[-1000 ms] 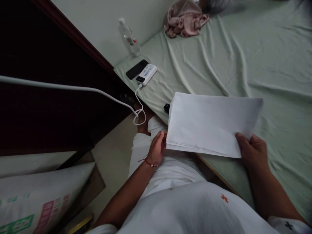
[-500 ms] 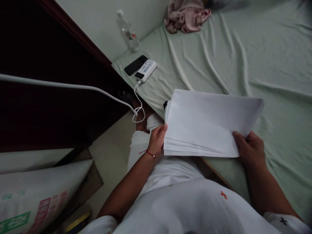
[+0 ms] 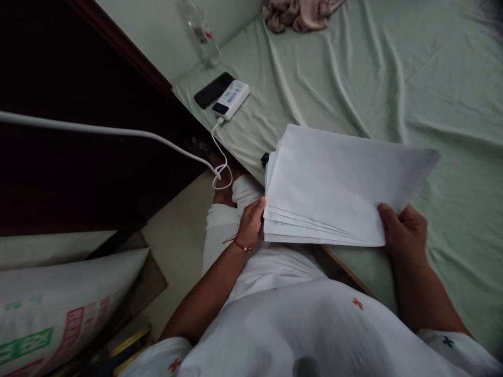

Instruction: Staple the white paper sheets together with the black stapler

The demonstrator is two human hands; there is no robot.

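I hold a stack of white paper sheets [image 3: 338, 183] in front of me, over the edge of a bed with a pale green sheet [image 3: 353, 78]. My left hand [image 3: 250, 222], with a red thread at the wrist, grips the stack's left near corner, where the sheets are fanned apart. My right hand [image 3: 403, 230] is closed on the right near corner, thumb on top. A small black object [image 3: 265, 158] peeks out behind the stack's left edge.
On the bed's near corner lie a black phone [image 3: 213, 89] and a white power bank [image 3: 231, 99] with a white cable [image 3: 118, 133] running off left. A clear bottle [image 3: 200, 31] stands by the wall, pink cloth [image 3: 298, 13] farther back. A printed sack [image 3: 66, 309] sits lower left beside dark wooden furniture [image 3: 78, 173].
The stack's left edge has fanned out into separate sheets under my left hand's fingers. The camera has tilted, so the bed items sit higher in view. Both hands stay on the stack.
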